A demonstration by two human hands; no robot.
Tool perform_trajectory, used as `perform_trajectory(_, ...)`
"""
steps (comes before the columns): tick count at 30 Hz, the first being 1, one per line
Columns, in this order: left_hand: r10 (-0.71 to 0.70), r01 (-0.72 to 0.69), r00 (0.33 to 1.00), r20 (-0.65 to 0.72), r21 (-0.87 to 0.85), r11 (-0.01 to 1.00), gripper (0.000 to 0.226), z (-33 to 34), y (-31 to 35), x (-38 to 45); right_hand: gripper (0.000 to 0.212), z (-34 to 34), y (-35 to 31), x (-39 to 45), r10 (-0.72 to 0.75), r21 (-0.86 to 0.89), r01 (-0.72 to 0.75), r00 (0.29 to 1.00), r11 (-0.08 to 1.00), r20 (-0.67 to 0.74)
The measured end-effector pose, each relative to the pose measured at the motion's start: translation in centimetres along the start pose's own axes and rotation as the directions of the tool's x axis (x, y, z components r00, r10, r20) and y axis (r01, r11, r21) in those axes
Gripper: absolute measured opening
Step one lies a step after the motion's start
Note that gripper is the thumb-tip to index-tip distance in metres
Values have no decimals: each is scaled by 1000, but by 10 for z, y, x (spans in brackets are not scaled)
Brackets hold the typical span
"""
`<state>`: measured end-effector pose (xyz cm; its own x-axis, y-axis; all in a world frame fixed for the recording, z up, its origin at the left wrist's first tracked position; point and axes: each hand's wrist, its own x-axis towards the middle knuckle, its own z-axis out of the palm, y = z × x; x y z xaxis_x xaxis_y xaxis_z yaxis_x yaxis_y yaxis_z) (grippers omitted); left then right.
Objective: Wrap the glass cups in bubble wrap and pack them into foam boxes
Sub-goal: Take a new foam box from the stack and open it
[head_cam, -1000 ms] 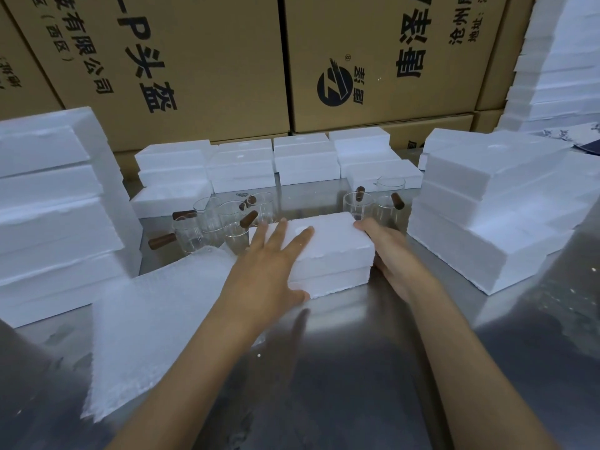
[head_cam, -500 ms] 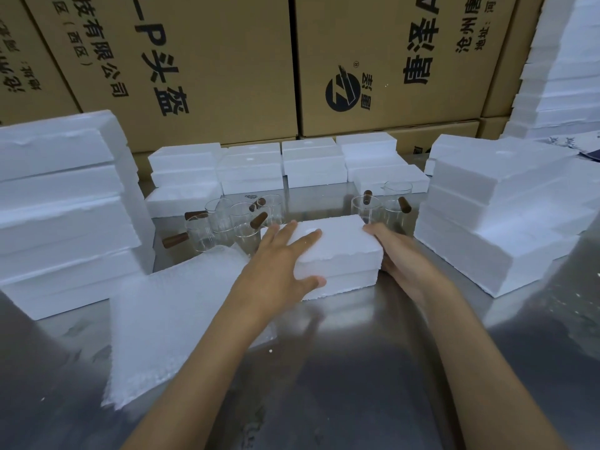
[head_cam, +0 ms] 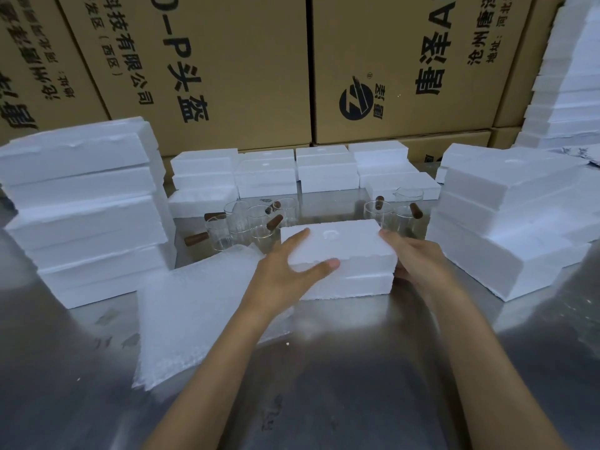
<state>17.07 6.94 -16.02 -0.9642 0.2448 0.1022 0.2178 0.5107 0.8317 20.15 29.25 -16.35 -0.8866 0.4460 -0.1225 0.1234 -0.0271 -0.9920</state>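
Foam box (head_cam: 341, 258) mid-bench, lid now gripped: left hand (head_cam: 285, 274) has slid off the top, thumb hooking the lid edge — right hand (head_cam: 412, 258) clasps the far end. Probably opening; glass cups (head_cam: 246, 222) wait behind, unwrapped.

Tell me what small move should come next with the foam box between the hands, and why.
Probably lift the lid off the foam box. The left hand has its thumb on the front edge of the top half, at the seam, with fingers on the box's left end, and the right hand braces the right end. The glass cups behind are unwrapped, and the bubble wrap lies flat beside the box.
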Motion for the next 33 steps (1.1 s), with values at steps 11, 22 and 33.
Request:
perform_trajectory(11,12,21,990,139,-230,973,48,5,13,-11,12,-7,14,-54,-236,-114,208,896,971,-376)
perform_trajectory(22,27,213,925,379,-577,789,39,60,52,20,53,13,34,-92,-752,-957,271,651,106,101)
perform_trajectory(33,-122,205,972,202,-467,860,25,59,24,25,47,0,24,-43,-749,-998,16,661,63,-36)
